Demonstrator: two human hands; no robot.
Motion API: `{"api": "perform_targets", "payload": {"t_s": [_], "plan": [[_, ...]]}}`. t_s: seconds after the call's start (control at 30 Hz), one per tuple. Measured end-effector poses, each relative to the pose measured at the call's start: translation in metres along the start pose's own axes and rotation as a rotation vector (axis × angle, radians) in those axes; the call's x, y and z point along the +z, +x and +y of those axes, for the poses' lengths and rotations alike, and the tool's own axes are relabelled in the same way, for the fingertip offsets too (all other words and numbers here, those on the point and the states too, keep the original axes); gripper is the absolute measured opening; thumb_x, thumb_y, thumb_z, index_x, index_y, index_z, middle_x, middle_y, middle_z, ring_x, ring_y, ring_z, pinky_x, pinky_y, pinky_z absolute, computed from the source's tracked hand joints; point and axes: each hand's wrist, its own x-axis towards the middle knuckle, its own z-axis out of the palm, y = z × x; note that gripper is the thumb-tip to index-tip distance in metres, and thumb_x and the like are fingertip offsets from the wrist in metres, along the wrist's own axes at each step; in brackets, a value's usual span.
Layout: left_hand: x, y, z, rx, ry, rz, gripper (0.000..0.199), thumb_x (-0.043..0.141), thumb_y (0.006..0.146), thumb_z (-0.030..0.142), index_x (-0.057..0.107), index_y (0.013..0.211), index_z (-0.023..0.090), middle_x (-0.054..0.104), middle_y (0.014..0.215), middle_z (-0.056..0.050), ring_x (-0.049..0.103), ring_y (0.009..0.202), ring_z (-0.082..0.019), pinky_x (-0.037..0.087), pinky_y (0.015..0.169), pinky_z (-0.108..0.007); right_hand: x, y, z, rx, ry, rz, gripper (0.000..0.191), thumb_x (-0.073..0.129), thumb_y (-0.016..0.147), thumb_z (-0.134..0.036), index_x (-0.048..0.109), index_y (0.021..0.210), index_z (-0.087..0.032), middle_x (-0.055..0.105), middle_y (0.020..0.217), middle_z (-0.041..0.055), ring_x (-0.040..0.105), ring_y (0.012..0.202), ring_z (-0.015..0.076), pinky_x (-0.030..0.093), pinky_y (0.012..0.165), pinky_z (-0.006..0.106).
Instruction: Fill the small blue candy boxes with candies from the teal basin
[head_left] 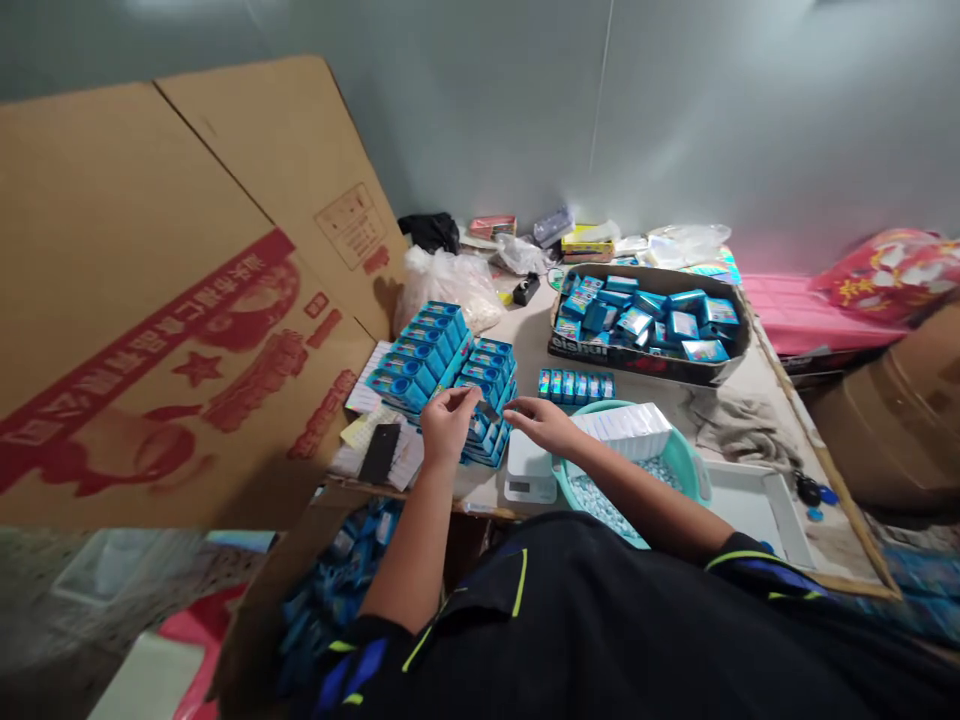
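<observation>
My left hand (448, 418) has its thumb and fingertips pinched together in front of the stacked blue boxes (429, 345). To its right, my right hand (546, 422) is also closed at the fingertips. A small dark piece shows between the two hands, too small to name, and I cannot tell which hand holds it. Below the hands sits a white digital scale (529, 468). Under my right forearm stands a teal basin (701, 475) of small pale blue pieces (600, 500), with a row of white packets (630, 428) lying across its top.
Behind the basin is a row of small blue boxes (576, 385). A cut-down black carton (724, 372) holds many loose blue boxes. A large cardboard box (172, 300) rises at the left. A black phone (380, 453), a grey cloth (739, 428) and a white tray (757, 510) lie on the table.
</observation>
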Motion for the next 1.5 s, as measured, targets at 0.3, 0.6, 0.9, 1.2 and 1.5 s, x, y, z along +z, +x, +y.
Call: {"api": "perform_targets", "payload": {"t_s": [0.3,0.6,0.9,1.2,1.5], "plan": [[-0.008,0.013,-0.021,0.008,0.043,0.040,0.038,0.074,0.077,0.052,0.076,0.086,0.015,0.073,0.074,-0.005,0.063,0.061,-0.015,0.052,0.058,-0.026,0.032,0.031,0.006,-0.016,0.011,-0.037,0.036,0.055,0.095,-0.041,0.072,0.076,-0.015,0.057,0.062,-0.0003,0.048,0.063,0.0136,0.031,0.058,0.025],[-0.010,0.014,-0.045,0.310,0.440,0.100,0.024,0.062,0.091,0.036,0.076,0.086,0.018,0.075,0.088,-0.010,0.067,0.085,-0.023,0.051,0.082,-0.035,0.038,0.049,0.028,0.006,-0.035,-0.090,0.031,0.057,0.091,-0.035,0.073,0.072,-0.016,0.061,0.069,0.0028,0.054,0.069,0.0167,0.037,0.065,0.027],[-0.007,0.015,-0.055,0.354,0.567,0.133,0.025,0.058,0.095,0.035,0.077,0.091,0.019,0.073,0.091,-0.010,0.067,0.086,-0.022,0.049,0.077,-0.032,0.043,0.051,0.040,-0.033,-0.009,-0.077,0.033,0.056,0.091,-0.039,0.073,0.072,-0.017,0.061,0.074,0.0030,0.056,0.072,0.0168,0.040,0.068,0.027],[-0.004,0.015,-0.057,0.328,0.600,0.206,0.028,0.055,0.096,0.035,0.077,0.091,0.018,0.072,0.090,-0.011,0.068,0.087,-0.023,0.050,0.078,-0.032,0.042,0.062,0.043,-0.028,0.018,-0.114,0.032,0.058,0.090,-0.039,0.074,0.074,-0.016,0.064,0.077,0.0034,0.057,0.073,0.0165,0.042,0.069,0.027],[-0.008,0.017,-0.055,0.319,0.560,0.213,0.032,0.058,0.090,0.021,0.067,0.120,0.018,0.071,0.095,-0.010,0.068,0.088,-0.025,0.054,0.079,-0.037,0.058,0.027,0.083,0.130,0.028,-0.196,0.032,0.065,0.086,-0.036,0.067,0.062,-0.015,0.056,0.052,-0.0007,0.053,0.052,0.0131,0.039,0.055,0.024]]}}
